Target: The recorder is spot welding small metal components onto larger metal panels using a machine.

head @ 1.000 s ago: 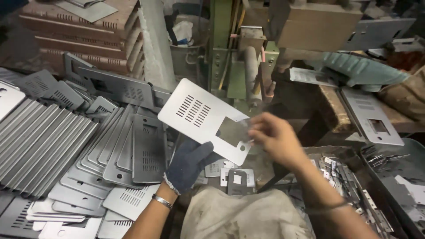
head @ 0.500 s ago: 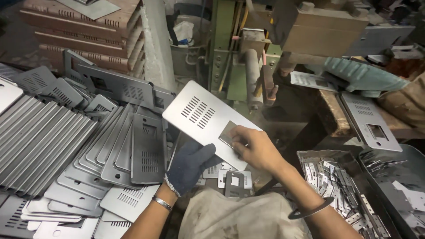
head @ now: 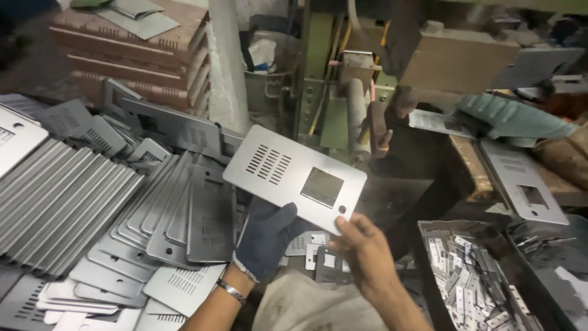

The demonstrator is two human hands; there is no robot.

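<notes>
At nine o'clock we see the largest mass, a fanned stack of grey metal plates (head: 104, 214) leaning row on row across the worktop, each with slotted vents. At twelve o'clock stands the green press machine (head: 334, 92), with a brown block (head: 459, 58) just to its one o'clock side. At eleven o'clock a pile of rust-brown sheets (head: 135, 61) rises behind the plates. At four o'clock a dark bin (head: 429, 270) holds a heap of small punched metal offcuts (head: 471, 276). At three o'clock a single flat plate with a square cut-out (head: 527, 190) lies on a wooden surface. In the centre we hold the grey vented panel (head: 294, 178), tilted with its long side running from ten o'clock down to four o'clock, raised clear of the stacks; it bears rows of slots, a square darker window and a small round hole. Our left hand (head: 266, 236), in a dark knit glove, is under the panel's lower edge at six o'clock, fingers curled up against its underside. Our bare right hand (head: 361, 242) pinches the panel's lower corner at five o'clock, thumb on top near the hole. A metal bangle (head: 229, 291) circles the left wrist.
</notes>
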